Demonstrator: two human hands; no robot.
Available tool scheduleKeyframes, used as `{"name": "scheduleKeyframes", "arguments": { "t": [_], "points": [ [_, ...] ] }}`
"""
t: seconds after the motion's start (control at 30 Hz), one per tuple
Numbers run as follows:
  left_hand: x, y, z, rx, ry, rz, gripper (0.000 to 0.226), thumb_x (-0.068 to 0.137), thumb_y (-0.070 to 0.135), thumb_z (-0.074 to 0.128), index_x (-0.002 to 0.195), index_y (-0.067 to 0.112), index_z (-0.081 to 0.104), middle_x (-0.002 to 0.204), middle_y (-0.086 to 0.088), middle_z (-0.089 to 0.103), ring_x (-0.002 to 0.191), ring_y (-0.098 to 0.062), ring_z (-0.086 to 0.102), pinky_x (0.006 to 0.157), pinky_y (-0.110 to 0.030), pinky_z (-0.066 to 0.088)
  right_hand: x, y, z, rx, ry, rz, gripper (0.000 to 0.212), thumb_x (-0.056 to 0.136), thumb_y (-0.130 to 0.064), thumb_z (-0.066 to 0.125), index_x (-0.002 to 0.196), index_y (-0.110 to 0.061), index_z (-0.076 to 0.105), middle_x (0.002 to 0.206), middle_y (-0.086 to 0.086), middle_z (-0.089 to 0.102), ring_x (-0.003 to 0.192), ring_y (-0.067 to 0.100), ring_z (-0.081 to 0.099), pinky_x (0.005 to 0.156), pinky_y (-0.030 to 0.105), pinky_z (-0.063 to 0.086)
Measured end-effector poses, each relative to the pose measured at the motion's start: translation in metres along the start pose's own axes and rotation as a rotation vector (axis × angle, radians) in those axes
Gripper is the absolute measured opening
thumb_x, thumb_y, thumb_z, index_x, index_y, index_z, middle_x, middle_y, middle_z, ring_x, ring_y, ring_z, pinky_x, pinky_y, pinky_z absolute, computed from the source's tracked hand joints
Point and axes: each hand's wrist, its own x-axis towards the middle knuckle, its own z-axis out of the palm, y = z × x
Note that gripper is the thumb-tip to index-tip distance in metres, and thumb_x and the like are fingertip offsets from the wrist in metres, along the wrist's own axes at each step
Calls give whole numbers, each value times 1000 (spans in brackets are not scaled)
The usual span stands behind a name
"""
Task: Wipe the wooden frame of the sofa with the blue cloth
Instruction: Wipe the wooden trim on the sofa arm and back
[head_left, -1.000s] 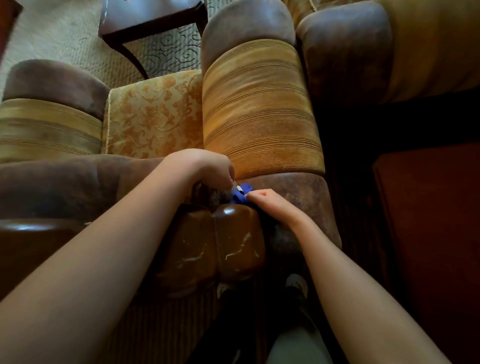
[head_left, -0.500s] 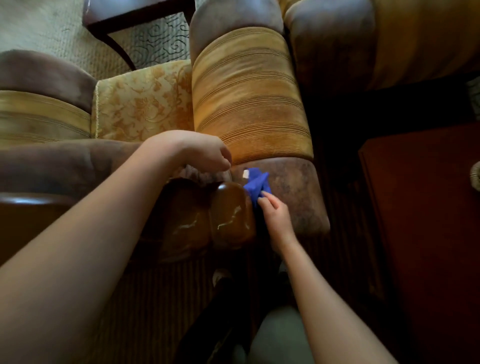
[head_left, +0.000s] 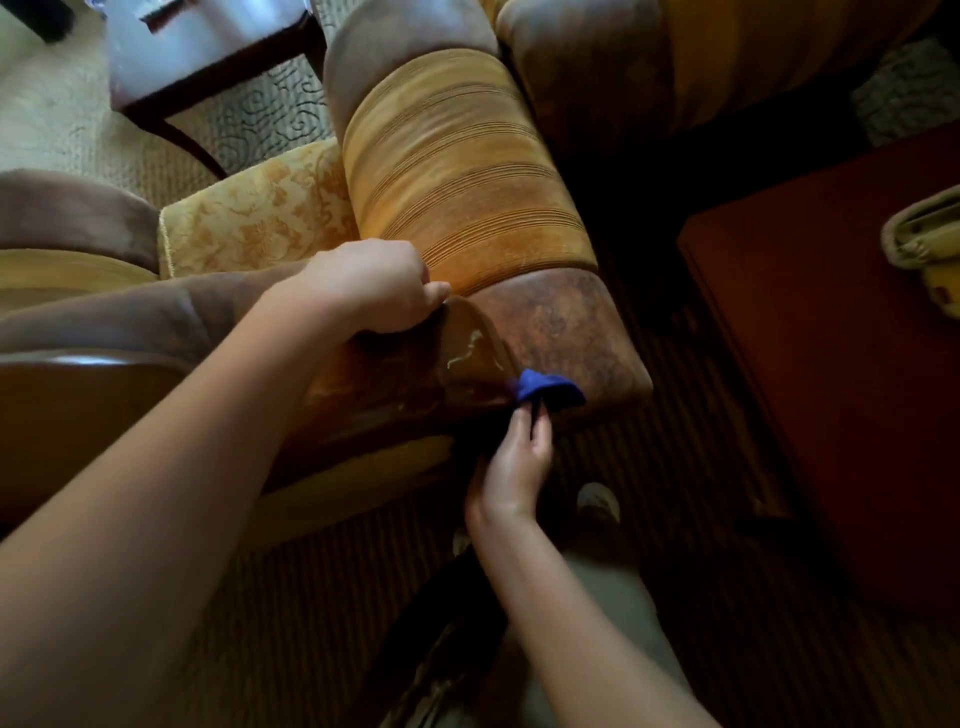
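Observation:
The sofa's glossy brown wooden frame (head_left: 457, 369) curves round the back corner below the striped armrest (head_left: 457, 176); pale scratches mark it. My left hand (head_left: 374, 291) grips the top of that wooden corner, fingers curled over its edge. My right hand (head_left: 519, 457) holds the blue cloth (head_left: 550, 389) from below, fingers wrapped round its bunched lower part. The cloth's free end presses against the lower right edge of the frame, beside the brown armrest end (head_left: 566, 332).
A second sofa (head_left: 675, 62) stands at the upper right with a dark gap between. A reddish-brown low table (head_left: 831, 338) lies to the right, a dark wooden table (head_left: 208, 57) at the upper left on patterned carpet. My legs and shoe (head_left: 597, 501) are below.
My right hand has slid the blue cloth down from the top of the wooden corner to its lower right edge. My left hand keeps its hold on the frame's top.

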Motion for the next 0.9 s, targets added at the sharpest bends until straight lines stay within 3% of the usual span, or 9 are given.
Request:
{"name": "scheduleKeyframes", "arguments": {
  "t": [0.13,0.23,0.3,0.4,0.5,0.63,0.73,0.8,0.9],
  "points": [
    [1,2,4,107,47,55,54,96,53,36,106,8,64,91,-7,56,89,-31,56,86,-45,51,-8,8,4,118,-12,-80,31,98,-19,46,125,-31,55,128,3,60,116,18,58,101,37,44],
    [1,1,7,134,76,78,54,97,51,35,107,5,63,90,-9,52,87,-30,52,84,-42,50,15,22,7,94,40,-121,33,98,-9,42,124,-25,55,126,6,60,111,20,59,98,36,46],
    [3,0,10,138,89,90,55,98,48,35,110,2,63,96,-13,56,90,-31,52,81,-36,46,35,33,4,164,139,-13,31,97,-7,42,121,-23,54,125,16,59,108,30,60,95,42,48],
    [7,2,14,143,120,104,53,100,43,36,114,-1,62,107,-18,59,90,-30,51,75,-32,38,54,37,-1,374,173,183,35,100,-28,34,120,-10,56,127,17,56,109,36,57,97,39,43],
    [7,4,13,147,138,111,52,99,42,40,116,-2,60,113,-20,58,93,-33,52,78,-35,39,36,36,1,468,134,175,38,101,-23,34,134,-9,47,116,16,59,99,33,59,103,43,39],
    [4,8,7,165,136,136,52,99,41,41,118,-4,58,119,-21,56,108,-37,53,82,-37,40,-17,30,18,402,104,-30,35,99,-13,42,130,-26,52,130,14,56,115,29,56,105,49,39],
    [-1,9,6,180,149,154,52,100,39,41,119,-7,57,123,-23,54,113,-39,51,89,-39,40,-67,15,32,202,62,-259,39,96,-16,49,131,-35,50,140,-1,48,128,15,46,111,38,34],
    [-3,9,6,185,150,153,53,100,38,39,121,-8,56,126,-24,53,116,-39,49,93,-41,39,-90,13,37,48,-31,-500,40,96,-12,50,125,-39,51,145,-3,42,134,10,37,113,29,30],
    [-4,9,6,193,143,162,53,101,38,38,121,-8,56,127,-24,52,118,-39,48,95,-41,39,-79,19,35,-129,-9,-682,38,96,-9,49,129,-27,52,149,2,38,139,10,30,112,23,27]
  ]
}}
